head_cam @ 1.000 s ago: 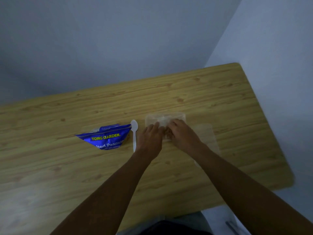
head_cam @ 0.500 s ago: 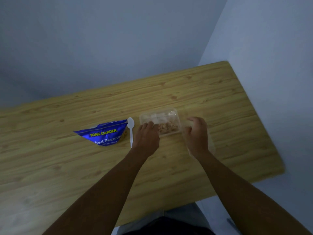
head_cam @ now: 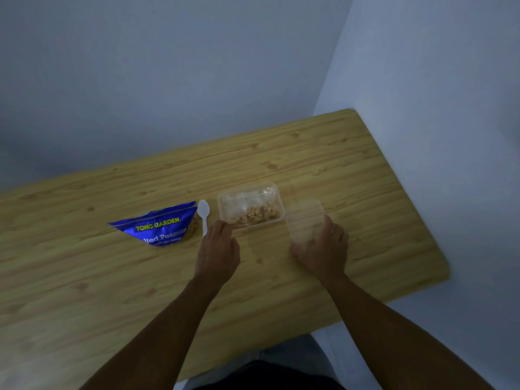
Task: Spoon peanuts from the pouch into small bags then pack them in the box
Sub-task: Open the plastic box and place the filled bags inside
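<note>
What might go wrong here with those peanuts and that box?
The box has no lid on, so a nudge from the left hand at its corner might spill the bagged peanuts. The clear lid under the right hand may go on crooked. The pouch lies on its side and could leak nuts.

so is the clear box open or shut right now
Open. The clear box has no cover on it, its peanut bags exposed, and the lid lies beside it on the table under the right hand.

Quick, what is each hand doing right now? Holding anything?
Left hand: fingertips at the near left corner of the clear box; whether it grips cannot be told.
Right hand: holding the clear lid, beside the box.
</note>
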Tool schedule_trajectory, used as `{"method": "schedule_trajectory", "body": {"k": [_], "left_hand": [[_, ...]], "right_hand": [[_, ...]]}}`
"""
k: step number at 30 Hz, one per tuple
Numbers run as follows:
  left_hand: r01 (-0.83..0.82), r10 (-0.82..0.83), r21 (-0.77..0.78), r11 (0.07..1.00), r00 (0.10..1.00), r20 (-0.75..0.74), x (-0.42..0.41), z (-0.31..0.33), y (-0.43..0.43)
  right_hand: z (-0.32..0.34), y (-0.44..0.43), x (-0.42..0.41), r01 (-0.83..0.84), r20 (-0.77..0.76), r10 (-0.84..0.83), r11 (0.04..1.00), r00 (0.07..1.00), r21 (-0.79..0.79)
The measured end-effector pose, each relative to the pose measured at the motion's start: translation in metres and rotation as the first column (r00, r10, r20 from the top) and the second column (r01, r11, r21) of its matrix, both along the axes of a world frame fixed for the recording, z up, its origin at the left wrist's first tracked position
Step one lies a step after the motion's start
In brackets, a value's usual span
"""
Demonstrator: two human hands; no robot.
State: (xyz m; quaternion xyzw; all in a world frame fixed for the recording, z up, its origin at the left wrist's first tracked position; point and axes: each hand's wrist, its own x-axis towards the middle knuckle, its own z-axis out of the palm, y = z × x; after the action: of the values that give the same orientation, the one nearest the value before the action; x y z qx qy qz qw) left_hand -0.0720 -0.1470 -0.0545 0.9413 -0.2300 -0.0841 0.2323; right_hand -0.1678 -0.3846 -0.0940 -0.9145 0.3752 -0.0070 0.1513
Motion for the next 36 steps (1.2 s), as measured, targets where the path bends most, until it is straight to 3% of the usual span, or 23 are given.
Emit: {"method": "schedule_trajectory", "body": {"k": [4, 7, 9, 11, 14, 17, 20, 23, 28, 36], "left_hand": [[-0.115, 0.104, -0.105, 0.988, 0.989, -0.103, -0.005, 0.003, 0.001], [-0.202, 0.169, -0.113, 0.973, 0.953, -0.252, -0.005, 0.001, 0.001], [-0.197, 0.162, -0.091, 0.976, 0.942, -0.294, -0.005, -0.003, 0.002], [-0.179, 0.153, -0.064, 0.982, 0.944, -0.292, -0.005, -0.006, 0.003], [-0.173, 0.147, -0.077, 0.982, 0.954, -0.262, -0.005, -0.007, 0.003], [-0.252, 0.211, -0.123, 0.960, 0.939, -0.272, -0.002, -0.008, 0.008], [-0.449, 0.391, -0.170, 0.877, 0.874, -0.289, 0.005, -0.009, 0.010], [-0.503, 0.432, -0.211, 0.838, 0.848, -0.308, 0.011, -0.009, 0.007], [-0.494, 0.401, -0.198, 0.847, 0.837, -0.374, 0.024, -0.012, 0.000], [-0.560, 0.406, -0.200, 0.804, 0.763, -0.502, 0.038, -0.010, -0.004]], "right_hand": [[0.016, -0.008, 0.010, 0.115, -0.018, -0.114, 0.990, 0.993, 0.076], [0.035, -0.018, 0.027, 0.161, 0.161, -0.196, 0.965, 0.967, 0.208], [0.053, -0.017, 0.049, 0.006, 0.320, -0.084, 0.971, 0.944, 0.237], [0.066, -0.012, 0.073, -0.222, 0.378, 0.133, 0.953, 0.916, 0.204], [0.061, -0.003, 0.102, -0.545, 0.276, 0.484, 0.808, 0.831, 0.224], [0.059, -0.003, 0.124, -0.776, 0.162, 0.760, 0.608, 0.630, 0.167], [0.063, -0.003, 0.147, -0.880, 0.024, 0.887, 0.454, 0.461, 0.137], [0.059, -0.003, 0.162, -0.914, -0.085, 0.930, 0.367, 0.357, 0.175], [0.052, 0.000, 0.168, -0.921, -0.101, 0.948, 0.318, 0.302, 0.226], [0.033, 0.002, 0.168, -0.928, -0.073, 0.948, 0.318, 0.309, 0.195]]}}
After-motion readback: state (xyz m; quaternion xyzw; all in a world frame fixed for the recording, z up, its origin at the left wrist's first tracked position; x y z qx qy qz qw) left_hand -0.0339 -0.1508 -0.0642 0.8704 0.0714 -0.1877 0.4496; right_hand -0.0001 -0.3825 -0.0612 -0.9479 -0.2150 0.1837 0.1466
